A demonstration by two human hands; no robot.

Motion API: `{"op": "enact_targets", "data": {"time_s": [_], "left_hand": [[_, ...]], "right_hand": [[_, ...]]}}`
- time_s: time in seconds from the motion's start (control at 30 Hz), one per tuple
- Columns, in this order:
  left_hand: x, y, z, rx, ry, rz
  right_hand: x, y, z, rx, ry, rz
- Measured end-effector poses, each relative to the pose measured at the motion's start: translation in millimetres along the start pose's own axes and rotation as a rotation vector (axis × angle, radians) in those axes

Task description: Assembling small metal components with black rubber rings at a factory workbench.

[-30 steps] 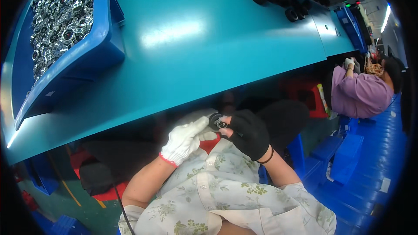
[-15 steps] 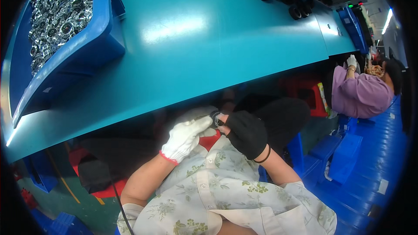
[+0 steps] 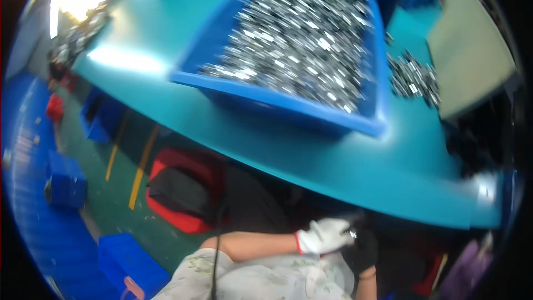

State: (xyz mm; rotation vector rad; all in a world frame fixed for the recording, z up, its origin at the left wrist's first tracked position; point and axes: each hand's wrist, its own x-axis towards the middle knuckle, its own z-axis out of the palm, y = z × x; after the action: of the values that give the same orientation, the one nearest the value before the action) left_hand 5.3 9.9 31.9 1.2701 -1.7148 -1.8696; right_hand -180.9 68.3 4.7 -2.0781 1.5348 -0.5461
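Observation:
My left hand [image 3: 326, 236], in a white knit glove with a pink-red cuff, is closed at the fingertips on a small shiny part [image 3: 351, 234]. Against it my right hand [image 3: 363, 251], in a black glove, holds the same part from the other side; its fingers are dark and smeared. Both hands are together in front of my body, just below the edge of the teal table [image 3: 311, 180]. Motion blur hides the part's details; the earlier frame shows it round, black and chrome.
A large blue bin [image 3: 266, 97] full of shiny metal-looking parts stands on the table, with a loose pile of parts [image 3: 413, 78] beside it. A beige panel [image 3: 469, 50] rises at the right. A red stool [image 3: 166, 161] bears black cloth. Blue crates [image 3: 130, 261] stand on the floor.
My view has swung left, bringing the whole bin to the middle and shifting my hands to the lower right of the picture. Both hands are still together on the small part.

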Motion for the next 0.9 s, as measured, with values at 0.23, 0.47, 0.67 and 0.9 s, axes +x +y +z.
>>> {"op": "enact_targets", "data": {"time_s": [0.23,0.47,0.67,0.9], "left_hand": [[-5,-12,0,0.158,-0.065,-0.186],[11,-20,11,0.161,-0.098,-0.171],[25,-58,25,0.101,0.056,-0.074],[6,-10,1,0.304,-0.181,-0.289]], "right_hand": [[48,-64,-42,0.056,-0.292,0.331],[29,-33,-22,-0.083,-0.215,0.334],[51,-54,-39,-0.219,-0.406,0.371],[33,-16,-15,-0.285,-0.312,0.230]]}}
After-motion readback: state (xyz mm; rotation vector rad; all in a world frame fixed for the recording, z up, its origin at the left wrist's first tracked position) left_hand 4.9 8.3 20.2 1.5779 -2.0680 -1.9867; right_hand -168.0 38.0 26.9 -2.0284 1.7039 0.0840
